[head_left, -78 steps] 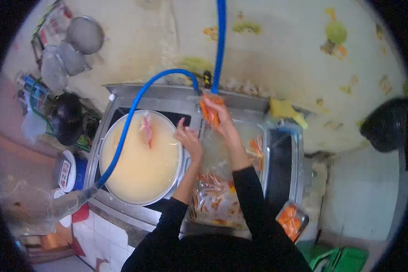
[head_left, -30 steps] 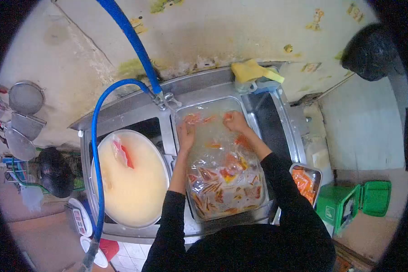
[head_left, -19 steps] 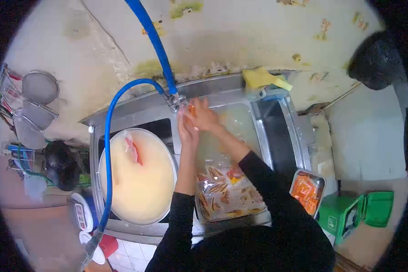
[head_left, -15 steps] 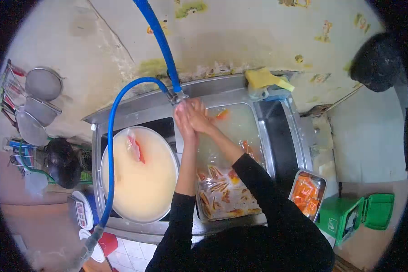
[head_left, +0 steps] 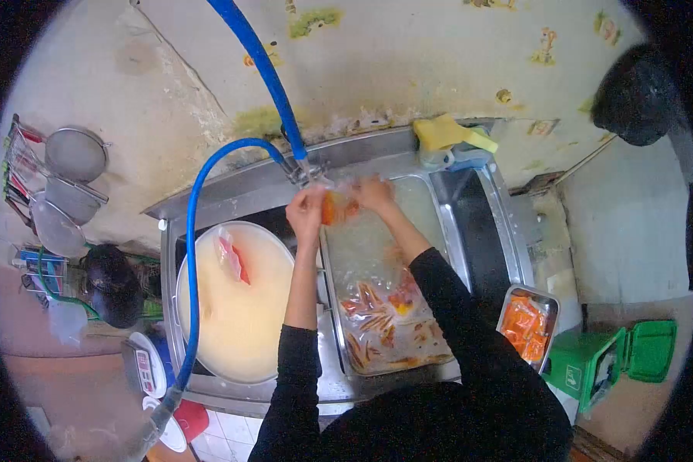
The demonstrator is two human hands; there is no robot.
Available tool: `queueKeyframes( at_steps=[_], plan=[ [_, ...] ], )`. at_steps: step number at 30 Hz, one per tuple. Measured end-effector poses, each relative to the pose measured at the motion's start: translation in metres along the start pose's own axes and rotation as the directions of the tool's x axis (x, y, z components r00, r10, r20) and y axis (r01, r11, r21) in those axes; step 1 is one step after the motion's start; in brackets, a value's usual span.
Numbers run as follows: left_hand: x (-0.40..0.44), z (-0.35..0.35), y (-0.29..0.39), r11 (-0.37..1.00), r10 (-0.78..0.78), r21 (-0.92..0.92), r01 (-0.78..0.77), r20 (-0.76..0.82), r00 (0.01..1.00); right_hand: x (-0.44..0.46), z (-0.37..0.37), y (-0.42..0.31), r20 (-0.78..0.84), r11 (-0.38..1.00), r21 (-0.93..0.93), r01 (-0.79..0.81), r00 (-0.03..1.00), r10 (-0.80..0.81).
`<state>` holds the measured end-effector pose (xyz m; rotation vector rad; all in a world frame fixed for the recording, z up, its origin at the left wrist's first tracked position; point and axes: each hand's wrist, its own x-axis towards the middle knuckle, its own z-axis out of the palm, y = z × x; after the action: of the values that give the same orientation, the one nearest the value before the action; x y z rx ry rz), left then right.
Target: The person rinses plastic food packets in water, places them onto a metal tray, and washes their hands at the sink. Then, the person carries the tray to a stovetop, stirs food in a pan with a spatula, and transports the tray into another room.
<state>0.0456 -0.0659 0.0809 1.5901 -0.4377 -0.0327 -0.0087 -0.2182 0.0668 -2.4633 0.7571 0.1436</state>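
At the tap (head_left: 309,173), my left hand (head_left: 306,212) pinches one side of a clear plastic bag (head_left: 336,208) with orange-red contents. My right hand (head_left: 372,194) is closed at the bag's other side, smeared by motion. The bag hangs between both hands, above the water-filled right sink basin (head_left: 393,231). Toward the near end of that basin lies a large clear bag (head_left: 385,331) with orange-brown strips in it. Left of my left forearm is a big round tub (head_left: 239,331) of cloudy, pale liquid. A small clear packet with something red (head_left: 232,258) floats there.
A blue hose (head_left: 195,231) loops from the tap over the tub. A metal tray of orange packets (head_left: 525,327) stands right of the sink, near a green bin (head_left: 589,366). Yellow gloves (head_left: 446,135) lie on the back ledge. Strainers (head_left: 75,154) hang at left.
My hands were pressed together at the tap. Now they are apart, the right one farther right, with the bag showing between them. The view has shifted slightly.
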Motion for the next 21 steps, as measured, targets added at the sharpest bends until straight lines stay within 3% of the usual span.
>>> queueKeyframes(
  at_steps=[1,3,4,5,6,7,9,10,11,13,14,15,16,17,19,20,21],
  plan=[
    [0.006,0.002,0.009,1.000,0.008,0.003,-0.008,0.002,1.000,-0.007,0.003,0.000,0.050,0.957,-0.284,-0.058,0.996,0.075],
    [0.013,0.011,0.028,0.864,0.265,0.395,-0.313,0.174,0.949,-0.024,0.009,-0.007,0.081,0.955,-0.294,-0.049,0.994,0.076],
    [0.015,0.015,0.036,0.797,0.352,0.439,-0.416,0.223,0.909,-0.034,0.008,-0.013,0.116,0.950,-0.309,-0.039,0.990,0.078],
    [0.016,0.018,0.045,0.791,0.356,0.444,-0.422,0.226,0.906,-0.005,0.057,0.001,-0.048,0.966,-0.057,-0.254,0.967,0.251],
    [0.015,0.019,0.054,0.768,0.384,0.431,-0.474,0.283,0.879,0.024,0.104,0.014,-0.220,0.885,0.315,-0.342,0.881,0.419],
    [0.017,0.020,0.059,0.741,0.411,0.415,-0.527,0.340,0.846,0.053,0.151,0.028,-0.368,0.753,0.606,-0.257,0.748,0.552],
    [0.024,0.019,0.051,0.713,0.476,0.403,-0.574,0.324,0.818,0.028,0.117,0.012,-0.292,0.929,0.269,-0.253,0.898,0.329],
    [0.024,0.017,0.050,0.741,0.466,0.386,-0.549,0.293,0.835,0.017,0.103,0.009,-0.115,0.983,-0.109,-0.148,0.984,0.136],
    [0.022,0.014,0.049,0.772,0.451,0.366,-0.520,0.261,0.853,0.015,0.097,0.013,-0.115,0.984,-0.106,-0.145,0.984,0.133],
    [0.018,0.007,0.041,0.783,0.379,0.446,-0.433,0.210,0.901,0.014,0.087,0.026,-0.011,0.985,0.173,0.015,1.000,-0.013],
    [0.020,0.001,0.032,0.867,0.280,0.389,-0.310,0.133,0.951,0.016,0.084,0.027,-0.012,0.986,0.166,0.014,1.000,-0.012],
    [0.021,-0.002,0.026,0.931,0.169,0.318,-0.181,0.064,0.984,0.017,0.076,0.026,-0.050,0.936,0.352,0.018,0.999,0.000],
    [0.020,-0.002,0.019,0.990,0.139,-0.002,-0.139,0.005,0.990,0.016,0.070,0.023,-0.084,0.852,0.523,0.029,0.996,0.017],
    [0.016,-0.004,0.012,0.991,0.136,-0.005,-0.136,0.003,0.991,0.011,0.066,0.022,-0.082,0.854,0.520,0.027,0.996,0.018],
    [0.013,-0.013,0.004,0.952,-0.113,-0.291,0.096,-0.044,0.993,-0.012,0.031,0.000,-0.204,0.611,0.784,0.113,0.976,0.081],
    [0.012,-0.021,-0.007,0.937,-0.188,-0.297,0.183,0.011,0.982,-0.010,0.030,-0.005,-0.209,0.609,0.784,0.118,0.975,0.080],
    [0.009,-0.022,-0.005,0.939,-0.180,-0.297,0.175,0.012,0.984,-0.005,0.028,-0.012,-0.257,0.362,0.903,0.230,0.966,0.026]
  ],
)
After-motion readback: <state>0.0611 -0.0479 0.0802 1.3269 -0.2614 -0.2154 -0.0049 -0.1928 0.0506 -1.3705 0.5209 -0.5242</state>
